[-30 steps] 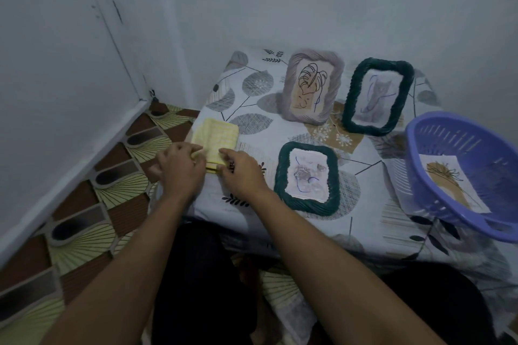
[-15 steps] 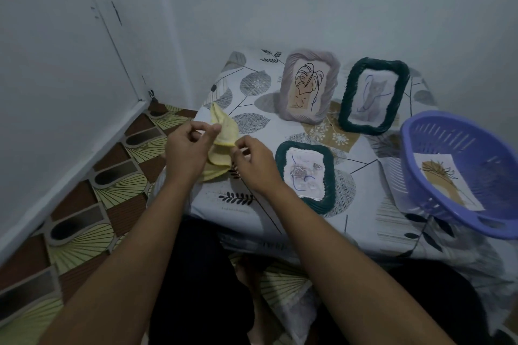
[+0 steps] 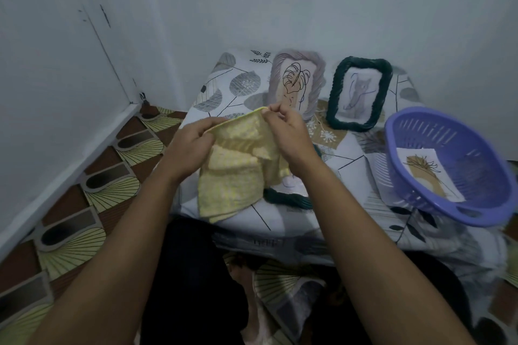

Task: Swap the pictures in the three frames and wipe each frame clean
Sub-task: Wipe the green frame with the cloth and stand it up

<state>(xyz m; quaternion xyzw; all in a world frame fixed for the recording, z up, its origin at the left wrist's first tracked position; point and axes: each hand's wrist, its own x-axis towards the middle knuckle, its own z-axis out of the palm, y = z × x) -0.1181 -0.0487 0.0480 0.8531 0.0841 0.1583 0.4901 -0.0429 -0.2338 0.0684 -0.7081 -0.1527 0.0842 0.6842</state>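
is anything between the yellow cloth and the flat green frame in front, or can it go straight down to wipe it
Nothing visible does. Both hands, left hand and right hand, hold the yellow cloth spread directly over the flat green frame, which it partly hides.

Single head-worn view, looking forward and down, close over table (image 3: 350,165)

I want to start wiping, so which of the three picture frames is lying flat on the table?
The green frame nearest the person, mostly hidden under the yellow cloth. The grey frame and the other green frame stand upright.
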